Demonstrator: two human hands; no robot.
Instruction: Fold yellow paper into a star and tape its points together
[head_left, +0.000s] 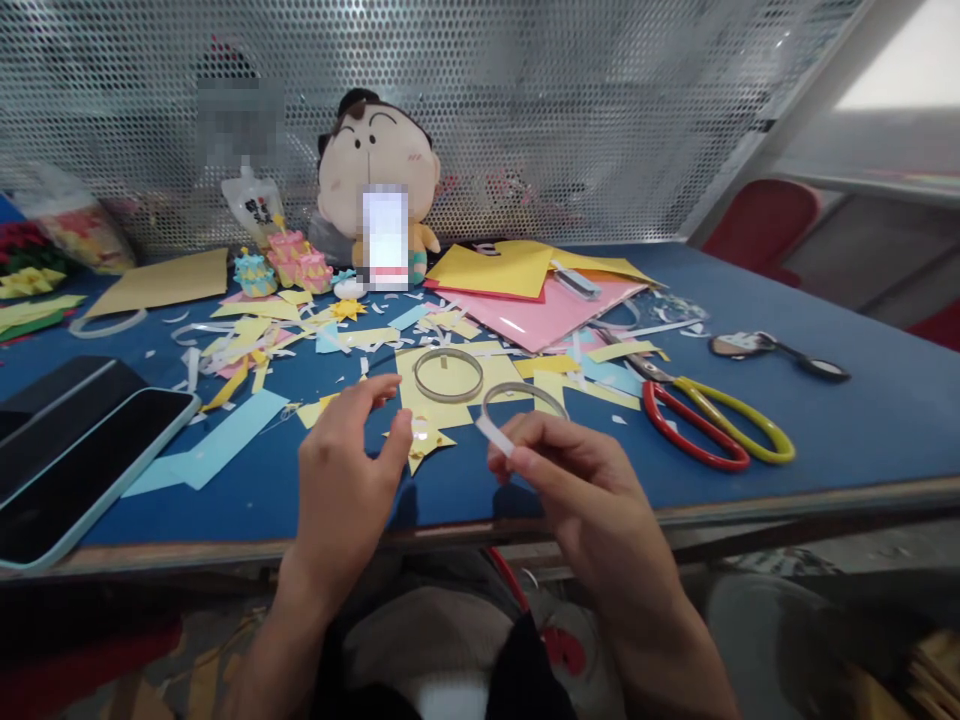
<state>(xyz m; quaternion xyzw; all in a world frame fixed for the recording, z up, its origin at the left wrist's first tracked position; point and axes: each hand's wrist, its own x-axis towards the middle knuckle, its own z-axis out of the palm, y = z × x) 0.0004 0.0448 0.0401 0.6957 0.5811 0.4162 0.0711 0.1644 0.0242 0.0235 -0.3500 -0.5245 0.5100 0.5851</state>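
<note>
My right hand (577, 475) pinches a short white strip (495, 437) between thumb and finger, above the front part of the blue table. Just behind that hand is a thin tape ring (525, 390), partly hidden by the fingers. My left hand (351, 465) is raised with thumb and fingers apart and nothing between them. Between the hands lies a yellow folded paper star (427, 440). Another tape ring (448, 375) rests on a pale yellow paper sheet (491, 378) behind the star.
Red-and-yellow-handled scissors (712, 420) lie at the right. A phone (97, 470) is at the left, near blue paper (232, 440). Paper scraps cover the middle. Behind stand a plush doll (375, 160), small cake models (289, 262) and coloured sheets (495, 268).
</note>
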